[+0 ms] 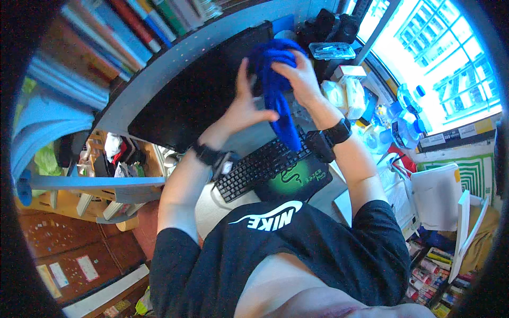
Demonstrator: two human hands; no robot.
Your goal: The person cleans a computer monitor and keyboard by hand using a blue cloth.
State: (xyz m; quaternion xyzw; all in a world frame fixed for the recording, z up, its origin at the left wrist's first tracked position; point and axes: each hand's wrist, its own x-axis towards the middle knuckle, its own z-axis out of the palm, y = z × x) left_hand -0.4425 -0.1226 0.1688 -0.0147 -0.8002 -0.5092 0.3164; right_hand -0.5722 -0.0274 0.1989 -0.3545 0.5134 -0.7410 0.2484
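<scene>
A blue cloth, rolled or bunched into a thick looped length, hangs in front of the monitor. My right hand grips its upper loops, thumb and fingers closed around the folds. The lower end hangs in the air over the black keyboard. My left hand is spread beside the cloth on its left, fingers pointing up and thumb out towards the hanging part. Whether that thumb touches the fabric I cannot tell. Black bands with devices circle both wrists.
Below the keyboard lies a black and green Razer mouse pad. Plastic bottles, tissue packs and a clear case crowd the right side by the window. Books line a shelf above the monitor.
</scene>
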